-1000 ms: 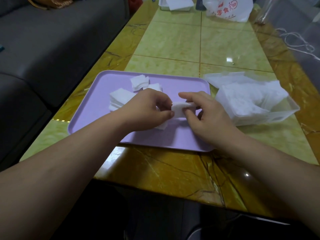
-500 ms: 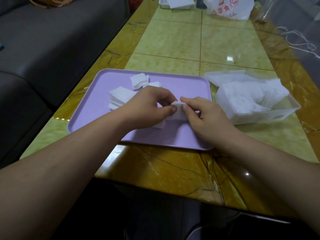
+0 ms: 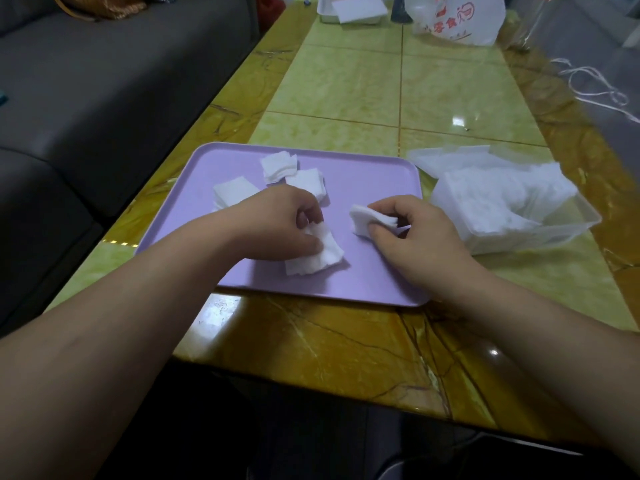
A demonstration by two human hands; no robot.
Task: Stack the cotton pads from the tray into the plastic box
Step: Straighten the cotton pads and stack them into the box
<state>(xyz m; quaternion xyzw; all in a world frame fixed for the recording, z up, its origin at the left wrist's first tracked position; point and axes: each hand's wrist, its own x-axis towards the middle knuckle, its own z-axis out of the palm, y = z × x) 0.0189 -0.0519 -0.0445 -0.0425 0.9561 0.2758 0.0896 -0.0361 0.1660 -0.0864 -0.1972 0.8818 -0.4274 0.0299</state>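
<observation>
1. The purple tray (image 3: 381,181) lies on the table (image 3: 346,81). Loose cotton pads (image 3: 232,192) lie scattered between ten and twelve o'clock of its middle, not yet gathered. They are best left until both hands are free.
2. The left hand (image 3: 277,226) has its fingers curled and grips the far end of a small pile (image 3: 317,259) lying on the tray at about six o'clock. It should tap the edges square and pinch the pile firmly before lifting, since the soft sheets look likely to fan apart.
3. The thin bunch of pads (image 3: 367,220) sits at three o'clock of the tray's middle, pinched between thumb and fingers of the right hand (image 3: 415,233). Whether the bunch clears the tray, I cannot tell. A flat, even pinch should keep the layers aligned.
4. The plastic box (image 3: 554,239) stands just beside the tray at its three o'clock and already holds many pads, lying unevenly. The bunch probably goes there next, and it should be laid flat on the level part and pressed lightly so the stack doesn't lean.
</observation>
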